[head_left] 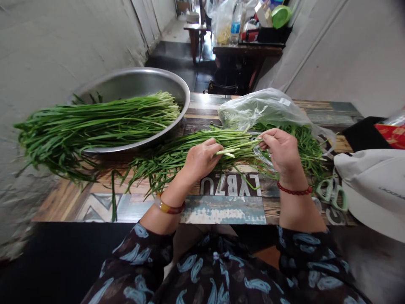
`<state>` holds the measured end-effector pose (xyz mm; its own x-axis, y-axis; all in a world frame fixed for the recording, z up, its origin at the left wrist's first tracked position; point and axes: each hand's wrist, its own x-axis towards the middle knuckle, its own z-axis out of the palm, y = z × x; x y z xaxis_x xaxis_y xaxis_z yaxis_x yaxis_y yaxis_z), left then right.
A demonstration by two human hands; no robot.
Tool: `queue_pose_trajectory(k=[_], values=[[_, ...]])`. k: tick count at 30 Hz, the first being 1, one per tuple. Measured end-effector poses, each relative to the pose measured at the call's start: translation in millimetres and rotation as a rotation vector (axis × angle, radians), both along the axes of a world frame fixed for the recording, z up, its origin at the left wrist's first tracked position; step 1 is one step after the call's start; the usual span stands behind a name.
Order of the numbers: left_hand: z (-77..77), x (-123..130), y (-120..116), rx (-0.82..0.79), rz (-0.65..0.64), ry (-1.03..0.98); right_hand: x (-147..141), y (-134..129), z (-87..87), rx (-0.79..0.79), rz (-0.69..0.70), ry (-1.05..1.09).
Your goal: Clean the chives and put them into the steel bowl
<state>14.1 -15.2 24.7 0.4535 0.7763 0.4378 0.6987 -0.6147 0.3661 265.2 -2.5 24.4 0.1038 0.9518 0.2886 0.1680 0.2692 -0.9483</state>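
Long green garlic chives (221, 138) lie in a loose pile on the table, pale stem ends to the right. My left hand (204, 158) is closed around a few chives, whose whitish ends (228, 152) stick out past the thumb. At the pile's right end, my right hand (280, 145) pinches the tip of a chive stem between thumb and fingertips. A large steel basin (184, 97) at the left holds a thick bundle of chives (104, 120), with leaves hanging over its rim. Beyond my right hand, a clear plastic bag (268, 103) covers more greens (308, 145).
Green-handled scissors (332, 192) lie on the table's right side, beside a white cap (376, 190). A black box with a red packet (392, 133) sits behind the cap. Farther back, a small table (247, 50) carries a water bottle (236, 25) and bags. A wall stands close at left.
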Motion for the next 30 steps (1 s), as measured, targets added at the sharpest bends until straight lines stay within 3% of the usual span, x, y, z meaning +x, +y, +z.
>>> queue_pose_trajectory(k=[4,7,12,16,19,23,30], values=[[1.7,-2,3,0.005,-0.022,-0.153,7,3,-2.0,-0.036,0.027,-0.134],[1.6,-1,3,0.005,-0.006,-0.175,10,3,0.8,-0.037,0.120,-0.318],[-1.5,7,-6,-0.012,0.030,0.093,3,-2,8.6,0.306,0.231,-0.694],[-2.7,12,-10,-0.021,0.066,0.242,-3,-6,8.5,0.375,0.375,-0.873],[-1.8,10,-8,-0.021,0.074,0.289,4,-5,7.2,0.381,0.319,-0.926],[2.3,3,-4,-0.020,0.123,0.288,17,-2,10.0,0.360,0.230,-0.843],[1.9,2,-3,-0.024,0.080,0.244,4,-6,10.6,0.325,0.320,-0.914]])
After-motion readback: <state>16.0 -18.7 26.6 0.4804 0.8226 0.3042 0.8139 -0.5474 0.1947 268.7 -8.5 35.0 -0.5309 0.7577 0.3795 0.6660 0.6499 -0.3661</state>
